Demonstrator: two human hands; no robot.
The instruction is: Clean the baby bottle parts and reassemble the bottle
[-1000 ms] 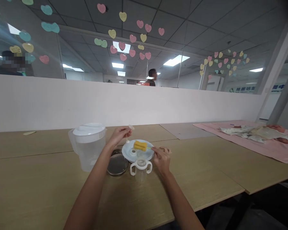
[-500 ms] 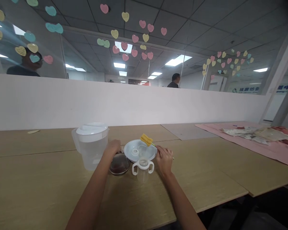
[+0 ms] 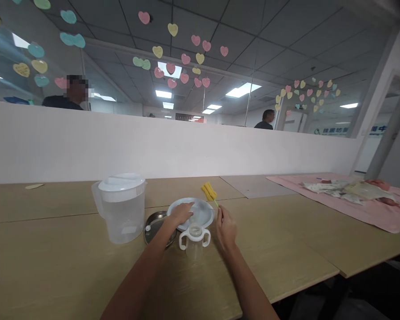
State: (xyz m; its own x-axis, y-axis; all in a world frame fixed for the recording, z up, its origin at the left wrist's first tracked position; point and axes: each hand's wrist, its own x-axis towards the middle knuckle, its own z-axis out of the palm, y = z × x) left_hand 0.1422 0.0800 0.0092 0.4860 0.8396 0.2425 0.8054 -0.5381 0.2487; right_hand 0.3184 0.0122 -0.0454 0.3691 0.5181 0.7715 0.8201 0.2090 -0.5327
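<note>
While the right hand (image 3: 226, 227) is gripping a yellow brush (image 3: 209, 192), fingers clamped on its stick.
The left hand (image 3: 180, 214) is resting on the plate (image 3: 206, 214), fingers together; a cup (image 3: 194, 240) is standing just below them.

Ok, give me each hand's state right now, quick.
Left hand: open, fingers resting on the white plate, holding nothing.
Right hand: closed on the thin handle of the yellow sponge brush, which is raised above the plate.

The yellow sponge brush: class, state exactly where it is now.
In the head view, the yellow sponge brush is raised in the right hand, just right of centre, above the white plate's far right rim.
</note>
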